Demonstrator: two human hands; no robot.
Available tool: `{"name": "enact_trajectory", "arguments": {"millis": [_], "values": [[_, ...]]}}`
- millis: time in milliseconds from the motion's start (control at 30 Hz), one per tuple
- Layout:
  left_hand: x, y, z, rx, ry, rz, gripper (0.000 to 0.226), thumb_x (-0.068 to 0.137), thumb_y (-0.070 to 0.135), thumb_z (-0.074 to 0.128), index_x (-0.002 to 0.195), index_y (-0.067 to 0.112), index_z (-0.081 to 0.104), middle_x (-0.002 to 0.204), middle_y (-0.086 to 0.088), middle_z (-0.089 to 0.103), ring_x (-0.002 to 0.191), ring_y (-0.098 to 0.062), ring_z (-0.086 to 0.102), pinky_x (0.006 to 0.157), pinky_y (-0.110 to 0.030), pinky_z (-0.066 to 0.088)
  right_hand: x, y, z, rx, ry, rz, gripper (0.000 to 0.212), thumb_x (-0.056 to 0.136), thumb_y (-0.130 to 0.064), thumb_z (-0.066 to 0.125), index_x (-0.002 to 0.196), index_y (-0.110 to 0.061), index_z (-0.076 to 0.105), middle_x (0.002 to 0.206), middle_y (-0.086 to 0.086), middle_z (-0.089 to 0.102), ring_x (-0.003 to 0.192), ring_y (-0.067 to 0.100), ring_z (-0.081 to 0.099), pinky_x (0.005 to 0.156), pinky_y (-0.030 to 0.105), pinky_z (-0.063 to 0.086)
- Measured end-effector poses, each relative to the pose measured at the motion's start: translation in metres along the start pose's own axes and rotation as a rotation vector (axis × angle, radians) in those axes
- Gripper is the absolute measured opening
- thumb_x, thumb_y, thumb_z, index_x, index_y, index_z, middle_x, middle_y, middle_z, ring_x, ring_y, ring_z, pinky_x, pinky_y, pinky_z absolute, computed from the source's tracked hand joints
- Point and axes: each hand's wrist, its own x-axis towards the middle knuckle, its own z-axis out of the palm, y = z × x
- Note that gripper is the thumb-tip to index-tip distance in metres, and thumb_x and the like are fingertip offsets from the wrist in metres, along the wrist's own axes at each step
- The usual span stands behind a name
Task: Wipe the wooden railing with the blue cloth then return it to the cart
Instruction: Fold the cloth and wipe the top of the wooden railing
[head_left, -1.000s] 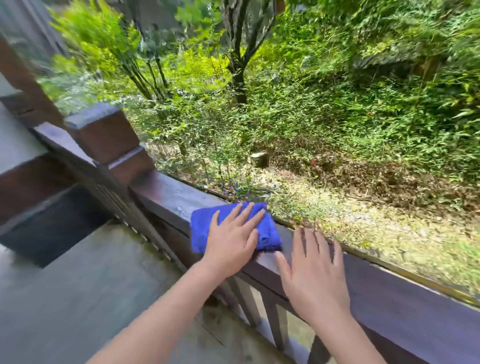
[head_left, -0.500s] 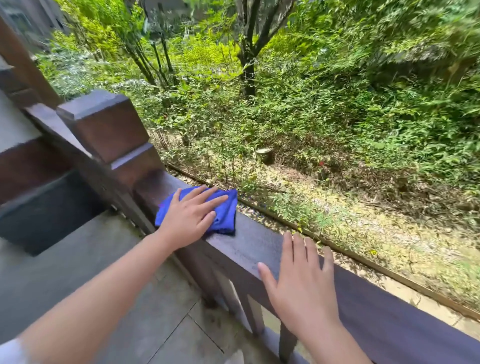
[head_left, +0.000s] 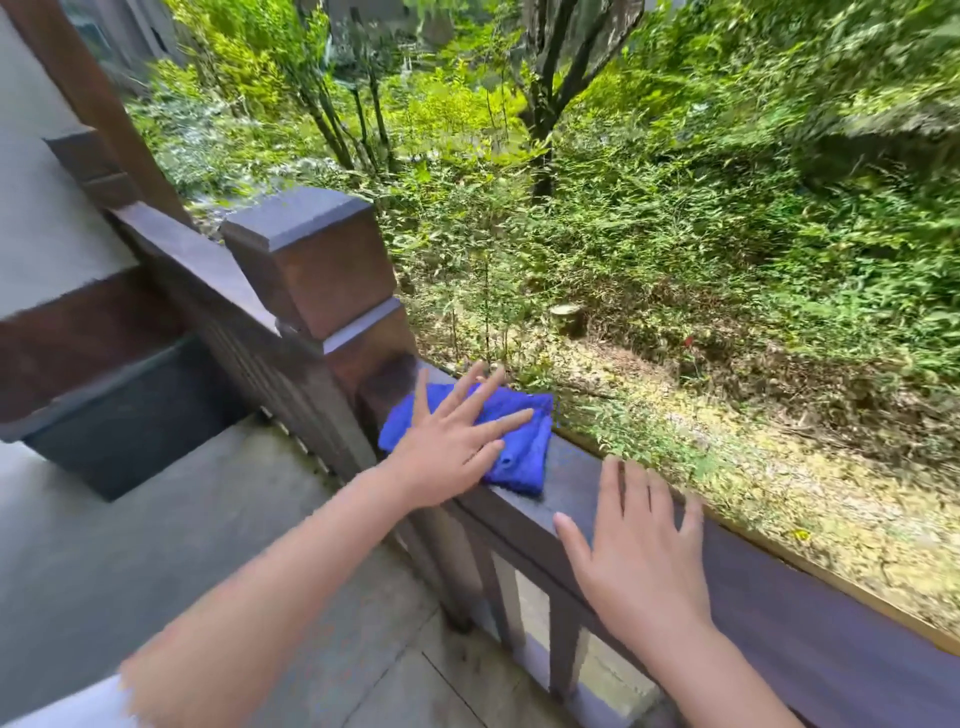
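L hand (head_left: 451, 451) lies flat on the cloth (head_left: 522, 447), fingers (head_left: 511, 418) spread wide & straight, pressing it down on the rail (head_left: 810, 639), not curled round it. Cloth is bunched, blue, on top of the rail; part sticks out beyond the fingertips on the garden side & toward the R hand. Just past the L fingers, up-left, stands the square post (head_left: 311, 265), cloth near its base. R hand (head_left: 641, 561) rests palm-down on the bare rail, fingers open & slightly fanned, holding nothing, near the cloth but not touching it. Below the rail, under both hands: balusters (head_left: 563, 660) & tiled floor (head_left: 130, 540). Beyond the fingers: shrubs (head_left: 675, 218). Cart not in view.
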Motion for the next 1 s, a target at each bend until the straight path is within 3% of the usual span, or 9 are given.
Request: {"name": "enact_trajectory", "arguments": {"millis": [133,233,333,433,533,667,767,867,1000], "values": [[0.01,-0.052,0.001,-0.018,-0.014,-0.087,0.044,0.097,0.037,0.028,0.138,0.05,0.023,0.159,0.002,-0.008,0.143,-0.015,-0.017,0.112,-0.058,-0.007,0.017,-0.027,0.008,-0.019,-0.029,-0.01,0.078,0.086,-0.061,0.013,0.143,-0.007,0.015,0.148,0.013,0.031,0.136,0.029,0.027,0.11,0.055,0.018],[0.018,-0.072,0.002,-0.094,-0.025,-0.166,0.043,0.096,0.034,0.03,0.138,0.044,0.032,0.157,-0.003,0.014,0.145,-0.019,0.007,0.114,-0.053,0.007,0.022,-0.032,0.009,-0.027,-0.015,-0.003,0.08,0.084,-0.061,0.006,0.144,-0.009,0.014,0.149,0.011,0.03,0.137,0.027,0.027,0.111,0.053,0.018],[0.026,-0.064,0.004,-0.142,0.044,-0.36,0.042,0.094,0.033,0.032,0.135,0.036,0.041,0.146,-0.007,0.033,0.137,-0.021,0.025,0.112,-0.048,0.017,0.021,-0.031,0.009,-0.002,-0.031,0.001,0.077,0.086,-0.061,0.01,0.145,-0.011,0.009,0.152,0.009,0.025,0.139,0.025,0.022,0.113,0.053,0.016],[0.032,-0.036,0.004,-0.122,0.101,-0.617,0.042,0.094,0.03,0.031,0.134,0.027,0.042,0.141,-0.01,0.038,0.132,-0.024,0.03,0.106,-0.05,0.023,0.021,-0.031,0.007,0.008,-0.029,0.002,0.075,0.087,-0.06,0.014,0.145,-0.012,0.009,0.151,0.009,0.025,0.139,0.025,0.021,0.113,0.052,0.015],[0.03,-0.019,-0.001,-0.115,0.041,-0.705,0.047,0.094,0.033,0.029,0.139,0.021,0.033,0.141,-0.015,0.036,0.132,-0.028,0.029,0.107,-0.055,0.023,0.019,-0.032,0.005,0.011,-0.044,0.003,0.074,0.088,-0.059,0.015,0.145,-0.013,0.007,0.153,0.007,0.022,0.14,0.024,0.018,0.114,0.051,0.012],[0.014,-0.015,-0.003,-0.198,-0.047,-0.614,0.057,0.093,0.04,0.026,0.143,0.014,0.019,0.149,-0.02,0.023,0.14,-0.03,0.016,0.109,-0.057,0.018,0.023,-0.031,-0.001,0.064,-0.122,0.017,0.073,0.089,-0.06,0.015,0.146,-0.018,0.001,0.157,0.005,0.011,0.144,0.02,0.008,0.115,0.052,0.006],[-0.003,-0.034,-0.004,-0.377,-0.056,-0.397,0.062,0.091,0.027,0.031,0.147,0.018,0.007,0.159,-0.006,0.006,0.145,-0.017,0.001,0.115,-0.054,0.003,0.039,-0.04,-0.013,0.152,-0.062,-0.033,0.067,0.09,-0.055,0.026,0.146,-0.025,0.003,0.157,0.006,0.01,0.144,0.022,0.007,0.115,0.051,0.009],[-0.02,-0.064,-0.007,-0.375,-0.084,-0.207,0.075,0.082,0.024,0.045,0.147,0.021,0.008,0.159,0.002,0.001,0.145,-0.011,-0.004,0.116,-0.049,-0.003,0.065,-0.068,-0.023,0.188,0.092,-0.215,0.064,0.09,-0.043,0.044,0.144,-0.022,0.017,0.154,0.007,0.019,0.142,0.023,0.015,0.114,0.045,0.019],[-0.027,-0.098,-0.011,-0.334,-0.132,-0.058,0.084,0.079,0.029,0.057,0.147,0.01,0.011,0.158,-0.01,0.004,0.146,-0.018,0.001,0.119,-0.035,0.004,0.093,-0.115,-0.02,0.186,0.049,-0.405,0.057,0.086,-0.036,0.054,0.136,-0.015,0.035,0.147,0.007,0.034,0.136,0.022,0.027,0.108,0.04,0.027]]}}
